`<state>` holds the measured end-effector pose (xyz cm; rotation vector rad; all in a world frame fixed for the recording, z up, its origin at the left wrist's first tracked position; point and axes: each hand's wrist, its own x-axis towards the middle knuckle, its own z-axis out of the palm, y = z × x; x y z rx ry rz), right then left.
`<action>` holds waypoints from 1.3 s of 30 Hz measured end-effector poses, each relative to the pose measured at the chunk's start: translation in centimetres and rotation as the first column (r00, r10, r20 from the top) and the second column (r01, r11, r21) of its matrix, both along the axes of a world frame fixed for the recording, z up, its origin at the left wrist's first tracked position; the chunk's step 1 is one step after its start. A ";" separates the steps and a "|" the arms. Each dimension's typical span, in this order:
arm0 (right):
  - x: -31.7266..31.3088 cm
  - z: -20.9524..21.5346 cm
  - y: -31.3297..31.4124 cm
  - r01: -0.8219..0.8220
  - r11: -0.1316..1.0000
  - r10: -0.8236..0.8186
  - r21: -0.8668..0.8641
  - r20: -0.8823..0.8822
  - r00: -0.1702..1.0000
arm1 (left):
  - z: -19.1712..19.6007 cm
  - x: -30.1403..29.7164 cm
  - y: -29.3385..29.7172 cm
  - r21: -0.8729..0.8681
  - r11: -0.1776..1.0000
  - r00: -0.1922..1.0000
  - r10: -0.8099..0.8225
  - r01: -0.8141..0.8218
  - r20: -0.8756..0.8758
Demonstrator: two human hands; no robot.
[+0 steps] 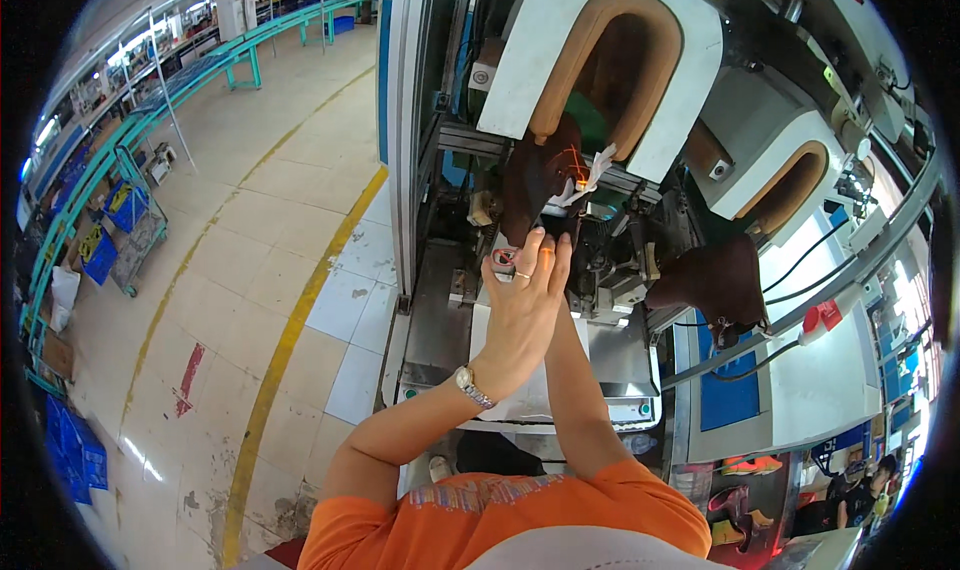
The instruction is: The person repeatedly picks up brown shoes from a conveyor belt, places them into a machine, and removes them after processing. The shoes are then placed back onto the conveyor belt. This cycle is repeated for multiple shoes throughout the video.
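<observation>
A dark brown leather boot upper [530,185] sits in the machine in front of me, below a padded, arch-shaped clamp [663,55]. Orange light lines fall on the leather, and a white flap [598,173] sticks out at its right. My left hand [528,305], with a ring and a wristwatch, is closed with bent fingers at the upper's near edge. My right forearm [578,400] reaches up beneath the left hand. The right hand [566,255] is mostly hidden behind it, so its fingers cannot be made out clearly.
Another dark brown boot upper [715,280] hangs at the machine's right station, under a second padded clamp [790,185]. A metal frame post [403,140] stands at the left. Beyond it lie a tiled floor with a yellow line [290,340] and a cart with blue bins [125,208].
</observation>
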<state>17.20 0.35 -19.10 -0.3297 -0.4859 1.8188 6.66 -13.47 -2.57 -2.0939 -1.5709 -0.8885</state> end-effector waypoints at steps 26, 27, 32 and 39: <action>-3.0 -0.7 2.7 0.051 0.989 -0.062 -0.140 -0.080 0.995 | 9.7 -2.6 2.8 0.425 0.870 0.880 -0.388 0.250 0.276; -3.1 -0.5 2.4 0.070 0.985 -0.084 -0.155 -0.082 0.993 | 9.7 -2.9 3.4 0.337 0.898 0.930 -0.342 0.282 0.133; -2.3 0.1 1.8 0.039 0.993 -0.052 -0.115 -0.109 0.993 | 7.5 -3.9 5.2 0.429 0.786 0.872 -0.489 0.444 -0.007; -2.8 0.6 1.8 0.058 0.989 -0.060 -0.134 -0.014 0.998 | 5.2 -4.4 6.2 0.601 0.653 0.824 -0.566 0.461 -0.017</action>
